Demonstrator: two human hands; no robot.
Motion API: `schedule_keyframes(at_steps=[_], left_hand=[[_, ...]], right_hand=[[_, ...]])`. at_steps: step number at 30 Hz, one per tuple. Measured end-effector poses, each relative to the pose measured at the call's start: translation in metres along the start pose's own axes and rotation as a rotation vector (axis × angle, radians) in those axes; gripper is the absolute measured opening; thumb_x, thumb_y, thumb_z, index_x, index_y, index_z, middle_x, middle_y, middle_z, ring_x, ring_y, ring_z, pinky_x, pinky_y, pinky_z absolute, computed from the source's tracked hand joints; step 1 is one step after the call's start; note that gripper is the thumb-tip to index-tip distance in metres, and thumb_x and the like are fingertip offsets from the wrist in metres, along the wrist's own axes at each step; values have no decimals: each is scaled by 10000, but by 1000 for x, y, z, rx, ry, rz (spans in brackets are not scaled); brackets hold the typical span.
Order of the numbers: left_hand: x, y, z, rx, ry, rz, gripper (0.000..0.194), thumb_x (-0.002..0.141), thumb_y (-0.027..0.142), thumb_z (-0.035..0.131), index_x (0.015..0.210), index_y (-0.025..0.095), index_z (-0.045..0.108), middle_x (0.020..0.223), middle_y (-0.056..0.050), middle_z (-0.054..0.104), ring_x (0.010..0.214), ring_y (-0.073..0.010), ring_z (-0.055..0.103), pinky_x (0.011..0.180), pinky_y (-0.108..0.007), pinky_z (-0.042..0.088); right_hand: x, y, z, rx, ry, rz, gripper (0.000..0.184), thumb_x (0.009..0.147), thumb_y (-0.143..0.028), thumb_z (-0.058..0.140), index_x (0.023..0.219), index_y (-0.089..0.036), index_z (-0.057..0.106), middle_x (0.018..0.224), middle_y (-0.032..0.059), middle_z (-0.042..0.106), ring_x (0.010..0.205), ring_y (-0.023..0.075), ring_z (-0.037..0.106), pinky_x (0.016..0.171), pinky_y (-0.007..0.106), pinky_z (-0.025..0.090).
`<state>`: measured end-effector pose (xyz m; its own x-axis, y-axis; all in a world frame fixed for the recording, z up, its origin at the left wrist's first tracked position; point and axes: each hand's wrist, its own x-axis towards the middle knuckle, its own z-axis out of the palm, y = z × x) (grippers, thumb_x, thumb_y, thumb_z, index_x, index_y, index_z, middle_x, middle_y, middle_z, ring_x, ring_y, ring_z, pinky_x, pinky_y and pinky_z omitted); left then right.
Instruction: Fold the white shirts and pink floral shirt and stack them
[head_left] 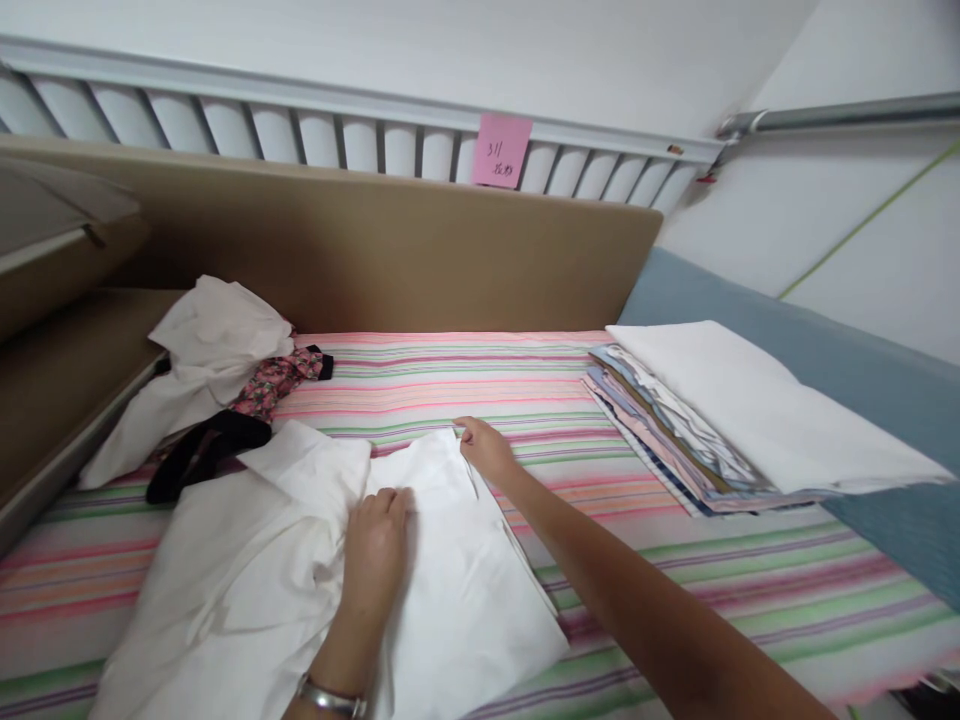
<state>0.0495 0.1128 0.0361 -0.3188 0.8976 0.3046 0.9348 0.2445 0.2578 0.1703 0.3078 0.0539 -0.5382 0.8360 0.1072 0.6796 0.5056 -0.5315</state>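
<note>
A large white garment (450,600) lies spread in front of me, its right part folded flat and its left part rumpled. My right hand (484,448) pinches the upper right edge of this white cloth between thumb and fingers. Lower and to the left, my left hand (377,540) rests on the garment with its fingers curled into the fabric, near where the flat part meets the rumpled part. Its fingertips are partly hidden. The exact kind of garment cannot be made out.
On the right stands a stack of folded clothes (667,430) under a white folded piece (772,400). Crumpled white cloth (225,330), a floral piece (277,380) and a black item (206,450) lie at left. A tan board (420,260) and a radiator (360,140) bound the striped sheet (450,370).
</note>
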Motion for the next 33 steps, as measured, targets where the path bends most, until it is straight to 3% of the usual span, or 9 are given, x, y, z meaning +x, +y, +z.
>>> schedule_keyframes(at_steps=[2,5,10,12,17,23,27,33], left_hand=[[1,0,0,18,-27,-1,281,849,149,416,1013,202,637,883,-63,620,822,-215,553,749,-339,389],[2,0,-1,6,-35,-17,262,854,154,408,901,192,663,825,-64,610,799,-219,552,719,-341,385],[2,-1,-4,-118,32,-42,261,861,157,407,863,188,666,810,-61,611,777,-203,552,706,-327,393],[2,-1,-5,-170,74,-47,246,859,154,418,880,183,661,857,-63,620,810,-207,549,730,-331,398],[2,1,-9,-227,107,-54,206,850,149,449,898,175,648,973,-61,637,926,-223,529,818,-366,387],[2,4,-14,-236,-12,-79,203,857,156,440,860,193,639,873,-34,644,878,-210,538,787,-366,377],[3,7,-16,-188,-101,-98,215,860,171,438,804,195,644,824,-28,630,854,-205,536,794,-364,371],[1,9,-16,-96,-144,-87,297,872,159,386,1003,215,646,957,-54,619,905,-216,519,822,-365,373]], right_hand=[[5,0,0,-21,-59,-39,499,690,-88,489,1143,-273,585,891,-17,612,794,115,546,668,201,371],[12,-2,1,-16,-111,-30,434,658,-62,491,1003,-272,651,845,-22,597,732,106,542,648,198,373],[12,-10,4,19,-31,-42,246,656,-68,478,793,-201,632,898,7,587,765,116,543,674,209,389],[8,-11,5,46,-3,-57,240,661,-75,470,816,-201,604,915,4,595,790,120,548,683,209,395],[2,-8,7,106,41,-42,301,675,-79,445,899,-212,595,738,-23,612,703,133,553,625,214,377],[6,-7,2,18,2,17,276,730,-134,443,859,-246,660,814,-20,672,766,136,577,621,211,350],[4,-6,0,-114,-12,81,240,750,-176,456,853,-258,657,763,-23,667,705,134,560,556,218,290],[4,-4,-4,-149,-49,91,258,775,-156,448,895,-254,655,818,-14,664,699,134,558,577,227,319]])
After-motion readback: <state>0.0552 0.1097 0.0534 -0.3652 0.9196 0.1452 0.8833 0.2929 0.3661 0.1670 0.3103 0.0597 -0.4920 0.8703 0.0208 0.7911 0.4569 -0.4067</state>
